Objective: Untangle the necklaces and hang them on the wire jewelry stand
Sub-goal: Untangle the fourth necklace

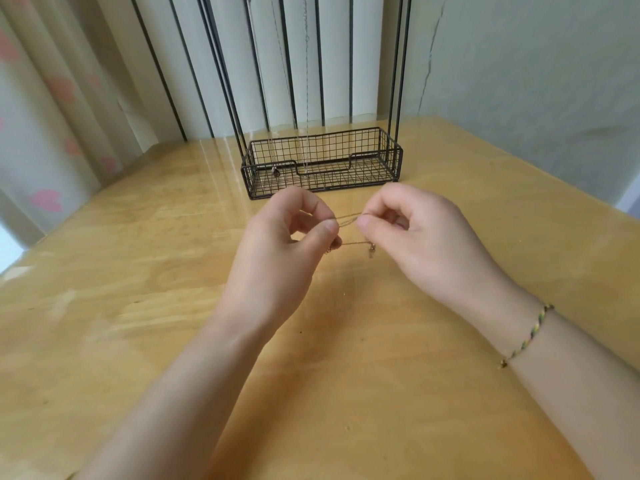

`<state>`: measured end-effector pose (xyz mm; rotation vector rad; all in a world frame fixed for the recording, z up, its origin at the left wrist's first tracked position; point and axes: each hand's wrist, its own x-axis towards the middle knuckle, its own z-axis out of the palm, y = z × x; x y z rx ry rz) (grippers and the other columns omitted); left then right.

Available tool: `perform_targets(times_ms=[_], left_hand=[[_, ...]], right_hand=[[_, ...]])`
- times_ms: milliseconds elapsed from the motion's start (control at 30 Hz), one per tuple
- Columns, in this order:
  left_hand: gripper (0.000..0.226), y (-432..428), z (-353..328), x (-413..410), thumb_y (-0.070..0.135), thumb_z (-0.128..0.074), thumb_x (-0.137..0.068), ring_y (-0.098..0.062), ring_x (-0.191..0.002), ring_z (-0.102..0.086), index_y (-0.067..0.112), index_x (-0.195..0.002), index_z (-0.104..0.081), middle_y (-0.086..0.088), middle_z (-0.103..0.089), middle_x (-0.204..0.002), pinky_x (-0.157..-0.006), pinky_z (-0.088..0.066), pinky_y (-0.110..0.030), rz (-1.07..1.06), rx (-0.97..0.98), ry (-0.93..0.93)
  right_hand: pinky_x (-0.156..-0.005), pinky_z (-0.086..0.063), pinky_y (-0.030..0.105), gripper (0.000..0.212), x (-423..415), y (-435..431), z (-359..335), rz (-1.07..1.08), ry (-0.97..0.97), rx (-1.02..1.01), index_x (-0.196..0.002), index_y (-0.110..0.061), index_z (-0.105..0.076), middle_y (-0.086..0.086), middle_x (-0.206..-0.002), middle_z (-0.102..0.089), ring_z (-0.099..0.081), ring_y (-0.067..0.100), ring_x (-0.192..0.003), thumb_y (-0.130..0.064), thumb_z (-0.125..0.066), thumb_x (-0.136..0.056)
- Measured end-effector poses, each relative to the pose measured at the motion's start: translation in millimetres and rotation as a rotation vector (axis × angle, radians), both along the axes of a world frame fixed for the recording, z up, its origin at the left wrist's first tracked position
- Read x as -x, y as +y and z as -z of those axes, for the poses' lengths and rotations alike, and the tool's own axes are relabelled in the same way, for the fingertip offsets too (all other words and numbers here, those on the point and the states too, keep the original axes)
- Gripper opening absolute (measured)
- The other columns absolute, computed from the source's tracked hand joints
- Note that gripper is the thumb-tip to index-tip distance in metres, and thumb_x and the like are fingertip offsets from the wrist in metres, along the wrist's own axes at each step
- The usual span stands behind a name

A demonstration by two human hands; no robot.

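Note:
A thin gold necklace chain is stretched between my two hands above the wooden table. My left hand pinches one part of it between thumb and fingers. My right hand pinches it a short way to the right. A lower strand sags between them, with small charms hanging from it. Behind the hands stands the black wire jewelry stand, with a mesh basket base and tall uprights. Two thin chains hang down from its top, which is out of frame; one ends in a small pendant in the basket.
The wooden table has a glossy cover and spans the view. A curtain with pink flowers hangs at the left. A pale wall rises at the right, and black vertical bars stand behind the stand.

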<state>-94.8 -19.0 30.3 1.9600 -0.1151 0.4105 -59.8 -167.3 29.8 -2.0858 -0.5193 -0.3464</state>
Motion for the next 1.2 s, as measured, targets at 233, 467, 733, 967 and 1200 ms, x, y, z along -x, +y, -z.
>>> perform_targets(times_ms=[233,467,733,967,1200], left_hand=[[0.011,-6,-1,2,0.012,-0.061,-0.089,-0.001,-0.038,-0.039,0.014,-0.079,-0.059,-0.01,-0.064,-0.08,-0.041,-0.028,-0.011,0.104,0.237,0.123],[0.01,-10,-1,3,0.012,-0.058,-0.09,-0.003,-0.038,-0.026,0.013,-0.08,-0.056,0.005,-0.054,-0.06,-0.035,-0.023,-0.014,0.196,0.433,0.298],[0.012,-3,-2,3,0.011,-0.055,-0.092,-0.003,-0.039,-0.023,0.012,-0.092,-0.067,0.006,-0.054,-0.062,-0.033,-0.022,-0.013,0.296,0.475,0.515],[0.021,-2,-1,0,-0.001,-0.058,-0.087,-0.002,-0.038,-0.028,0.007,-0.103,-0.069,-0.002,-0.072,-0.092,-0.034,-0.028,-0.013,0.142,0.544,0.435],[0.043,-4,-4,2,-0.013,-0.046,-0.086,-0.003,-0.038,-0.025,0.014,-0.113,-0.067,0.004,-0.072,-0.108,-0.037,-0.029,-0.014,0.147,0.534,0.268]], right_hand=[[-0.061,-0.045,0.03,0.012,4,3,3,0.205,-0.143,0.314,-0.085,-0.029,-0.072,-0.003,-0.081,-0.057,-0.052,0.016,-0.071,-0.034,-0.062,-0.087],[-0.063,-0.046,0.032,0.021,11,6,-1,0.26,-0.168,0.448,-0.097,-0.033,-0.069,-0.002,-0.088,-0.053,-0.056,0.023,-0.077,-0.041,-0.049,-0.093],[-0.08,-0.05,0.04,0.034,0,5,11,0.082,-0.016,0.223,-0.112,-0.031,-0.068,-0.003,-0.099,-0.061,-0.059,0.023,-0.091,-0.012,-0.046,-0.094],[-0.053,-0.037,0.008,0.032,0,-5,-1,0.15,0.05,0.089,-0.088,-0.026,-0.074,-0.013,-0.079,-0.061,-0.051,-0.003,-0.058,-0.005,-0.049,-0.088],[-0.052,-0.04,0.024,0.03,3,-4,-5,0.097,0.368,-0.205,-0.07,-0.016,-0.071,0.002,-0.071,-0.065,-0.041,0.0,-0.033,0.0,-0.049,-0.081]])
